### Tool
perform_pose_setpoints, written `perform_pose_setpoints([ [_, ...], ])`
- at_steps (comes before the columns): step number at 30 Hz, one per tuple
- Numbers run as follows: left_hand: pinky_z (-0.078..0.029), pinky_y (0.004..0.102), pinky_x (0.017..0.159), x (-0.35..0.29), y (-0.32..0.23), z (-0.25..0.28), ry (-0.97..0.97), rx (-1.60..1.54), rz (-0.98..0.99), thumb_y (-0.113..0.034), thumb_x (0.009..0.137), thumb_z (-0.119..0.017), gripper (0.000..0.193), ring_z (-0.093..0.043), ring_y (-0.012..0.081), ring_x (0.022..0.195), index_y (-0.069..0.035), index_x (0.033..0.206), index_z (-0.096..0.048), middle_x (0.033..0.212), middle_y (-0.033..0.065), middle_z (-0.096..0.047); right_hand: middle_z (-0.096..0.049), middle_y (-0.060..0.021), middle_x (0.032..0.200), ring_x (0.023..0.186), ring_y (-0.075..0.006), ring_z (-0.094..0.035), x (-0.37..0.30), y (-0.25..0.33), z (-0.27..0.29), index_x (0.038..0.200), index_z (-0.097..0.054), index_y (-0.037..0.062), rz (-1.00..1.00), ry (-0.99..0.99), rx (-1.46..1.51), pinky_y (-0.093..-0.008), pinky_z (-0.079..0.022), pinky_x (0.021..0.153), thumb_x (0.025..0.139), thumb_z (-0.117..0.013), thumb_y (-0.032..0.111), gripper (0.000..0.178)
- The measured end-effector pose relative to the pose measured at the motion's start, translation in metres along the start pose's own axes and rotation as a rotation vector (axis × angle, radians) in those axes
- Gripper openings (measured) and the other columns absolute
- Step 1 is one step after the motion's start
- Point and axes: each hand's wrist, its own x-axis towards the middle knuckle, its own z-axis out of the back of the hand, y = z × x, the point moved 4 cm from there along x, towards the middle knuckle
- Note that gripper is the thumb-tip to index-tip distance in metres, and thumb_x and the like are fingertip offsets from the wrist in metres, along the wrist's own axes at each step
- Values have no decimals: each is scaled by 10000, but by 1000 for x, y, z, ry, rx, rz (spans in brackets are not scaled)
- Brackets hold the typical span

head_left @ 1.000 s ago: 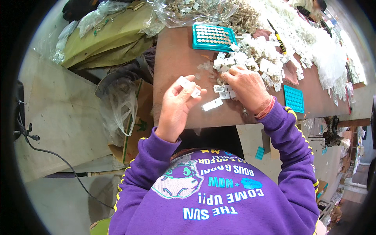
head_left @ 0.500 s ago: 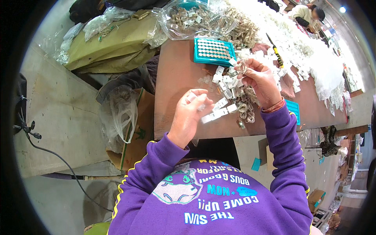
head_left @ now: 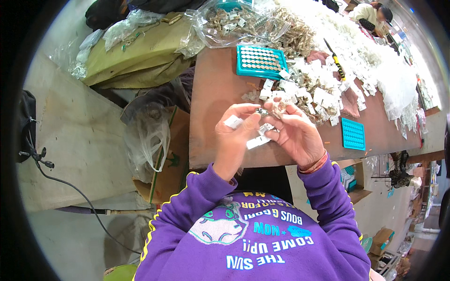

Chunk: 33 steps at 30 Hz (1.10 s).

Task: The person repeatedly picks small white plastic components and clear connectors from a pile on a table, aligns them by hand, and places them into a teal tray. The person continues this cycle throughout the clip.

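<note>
Over the front of the brown table (head_left: 213,93), my two hands meet. My right hand (head_left: 300,136) is closed on a small coiled beige cord bundle (head_left: 280,107). My left hand (head_left: 234,133) is closed too, its thumb and fingertips on a small shiny metallic piece (head_left: 262,112) at the bundle's near end. A small white tag-like piece (head_left: 233,122) is also caught in the left fingers. Under the hands lie several white tags (head_left: 258,141). Beyond them spreads a pile of tagged cord bundles (head_left: 323,97).
A teal tray (head_left: 239,71) of round discs sits at the back; another teal tray (head_left: 353,134) lies at the right. A yellow-black tool (head_left: 335,60) rests on the pile. White heaps (head_left: 365,51) fill the far right. A cardboard box (head_left: 173,145) stands left. Another person (head_left: 370,16) sits far off.
My right hand has come back from the pile toward me, bringing the cord bundle to my left hand. The left fingers now touch the bundle's metallic end.
</note>
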Motion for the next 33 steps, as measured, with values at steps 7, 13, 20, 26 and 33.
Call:
perform_pose_setpoints([
  [7,-448,220,716,0,-16,-2,92,498,-319,-38,905,-632,128,-548,82,818,-5,1029,-634,948,27,-597,-567,-158,1143,1022,-280,-611,-8,4,-4,1235,-468,-7,-3,-55,111,-430,-548,872,964,-488,71,283],
  [13,-436,222,733,-3,-4,1,51,-19,-23,-50,926,-610,176,-538,89,797,8,1091,-590,967,57,-617,-591,-40,951,816,-134,-625,-12,-3,2,1067,-553,13,-3,-155,-79,-275,-554,755,886,-585,-4,184],
  [20,-438,227,719,-3,-9,-1,121,41,-95,-55,920,-618,174,-537,93,792,8,1081,-596,997,87,-639,-578,-32,951,866,-113,-605,-25,4,-9,1142,-554,21,28,-154,-290,-249,-508,781,884,-609,23,264],
  [26,-477,248,756,-4,-14,-3,188,209,-172,-18,880,-649,114,-596,131,851,-1,992,-652,997,87,-655,-624,-31,983,912,-73,-591,-24,28,-28,1073,-621,16,369,-141,-1100,-240,-479,798,884,-661,88,206],
  [33,-503,253,768,-3,-23,-5,234,539,-310,29,828,-683,145,-619,133,845,-12,965,-703,922,63,-673,-670,-34,895,818,-72,-608,-18,17,-18,976,-653,-6,-57,-63,-738,-211,-477,742,866,-687,88,148],
])
